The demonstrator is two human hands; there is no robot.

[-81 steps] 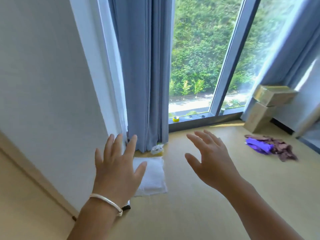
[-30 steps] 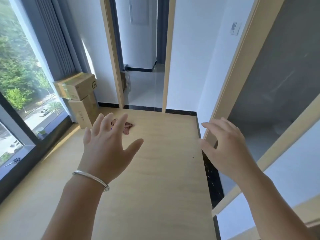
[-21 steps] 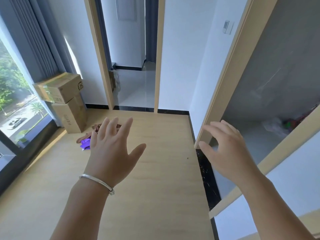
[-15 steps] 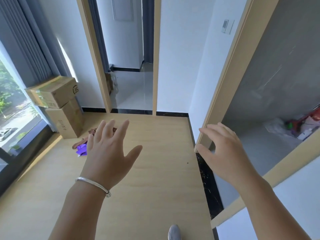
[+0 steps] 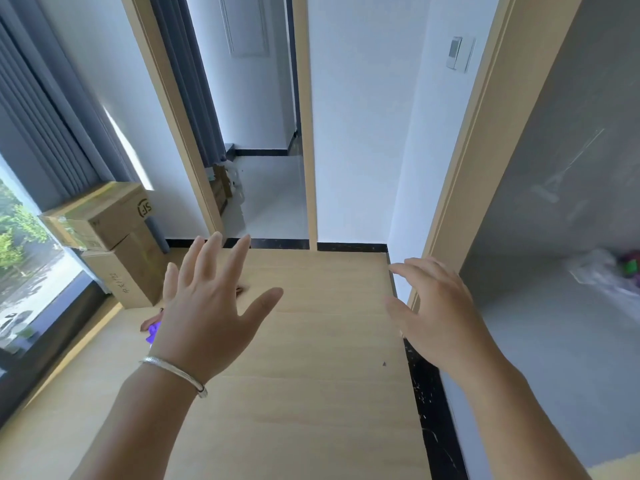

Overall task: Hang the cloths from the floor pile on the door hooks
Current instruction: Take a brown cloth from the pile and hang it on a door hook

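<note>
Both hands are empty right now, left hand [image 5: 207, 306] and right hand [image 5: 436, 313] held out with fingers spread apart, gripping nothing. The cloth pile [image 5: 152, 332] sits on the floor [image 5: 311, 393] by the stacked cardboard boxes [image 5: 114, 237], mostly hidden behind the left wrist (only a purple bit shows). The risk I see: grabbing blind and snagging several cloths at once. Plenty of open floor ahead, though boxes and window crowd the pile's left side. No door hooks in view.
</note>
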